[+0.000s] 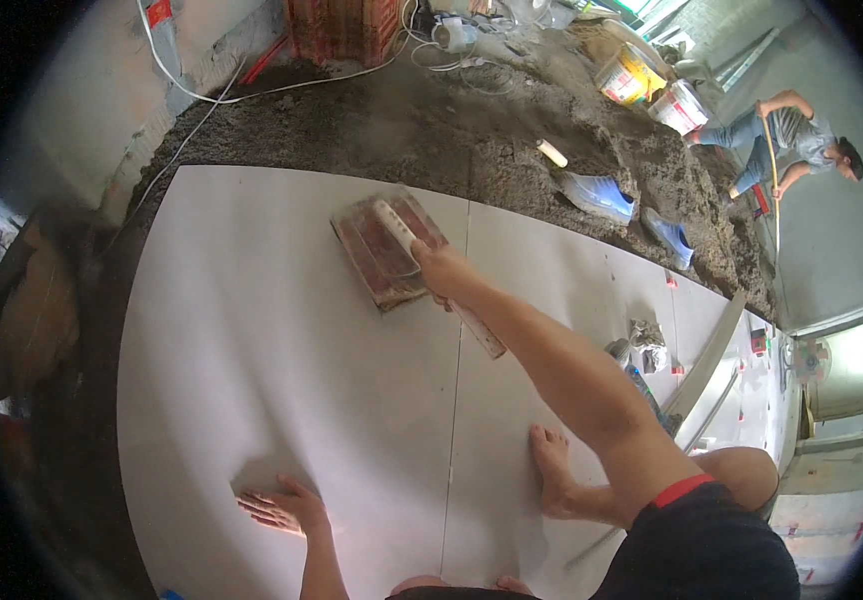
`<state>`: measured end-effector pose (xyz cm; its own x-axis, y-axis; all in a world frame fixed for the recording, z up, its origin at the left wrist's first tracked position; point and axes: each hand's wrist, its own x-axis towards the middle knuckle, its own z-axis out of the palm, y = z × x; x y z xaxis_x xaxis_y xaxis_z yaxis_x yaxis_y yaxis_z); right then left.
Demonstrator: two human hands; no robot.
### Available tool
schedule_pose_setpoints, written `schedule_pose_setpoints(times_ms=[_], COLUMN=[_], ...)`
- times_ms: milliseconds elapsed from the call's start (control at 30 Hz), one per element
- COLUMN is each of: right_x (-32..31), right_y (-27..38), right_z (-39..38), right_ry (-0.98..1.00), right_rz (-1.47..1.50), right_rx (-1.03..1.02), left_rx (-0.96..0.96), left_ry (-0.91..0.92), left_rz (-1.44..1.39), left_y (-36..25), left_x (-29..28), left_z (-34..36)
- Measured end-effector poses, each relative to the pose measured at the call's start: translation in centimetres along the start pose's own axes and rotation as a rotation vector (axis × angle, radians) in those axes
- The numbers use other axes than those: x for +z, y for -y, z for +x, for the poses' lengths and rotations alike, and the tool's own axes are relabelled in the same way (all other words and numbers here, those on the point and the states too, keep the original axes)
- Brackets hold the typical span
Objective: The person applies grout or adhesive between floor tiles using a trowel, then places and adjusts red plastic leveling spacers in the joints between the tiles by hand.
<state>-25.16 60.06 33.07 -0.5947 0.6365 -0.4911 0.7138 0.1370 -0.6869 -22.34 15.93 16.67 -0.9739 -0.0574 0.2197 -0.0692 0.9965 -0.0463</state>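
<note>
My right hand (444, 270) grips the white handle of a rectangular red-brown trowel float (384, 248) that lies flat on a large pale floor tile (282, 330), near the tile's far edge. My left hand (282, 507) rests flat on the same tile, fingers spread, close to my body. A thin joint line (457, 380) runs between this tile and the neighbouring tile on the right. My bare foot (555, 470) stands on that right-hand tile.
Grey mortar bed (432, 130) lies beyond the tiles, with blue boots (602, 195), white cables (192, 90), buckets (632, 75) and a red brick stack (342, 28). Another person (787, 140) bends at the far right. Straightedges (707, 365) and small red spacers lie right.
</note>
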Motion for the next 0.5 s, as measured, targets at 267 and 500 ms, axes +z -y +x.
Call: schedule_pose_setpoints(times_ms=[267,500], right_x=[3.8,0.9], right_y=[-3.2,3.7], right_z=[-5.1,-1.4], right_ry=[-0.185,0.077], right_rz=[-0.194,0.005], right_rx=[-0.17,0.05], left_rx=[0.008,0.024], left_ry=[-0.049,-0.078], left_rz=[0.022,0.015], left_y=[0.8,1.4], left_x=[-0.3,0.2], left_z=[0.7,0.8])
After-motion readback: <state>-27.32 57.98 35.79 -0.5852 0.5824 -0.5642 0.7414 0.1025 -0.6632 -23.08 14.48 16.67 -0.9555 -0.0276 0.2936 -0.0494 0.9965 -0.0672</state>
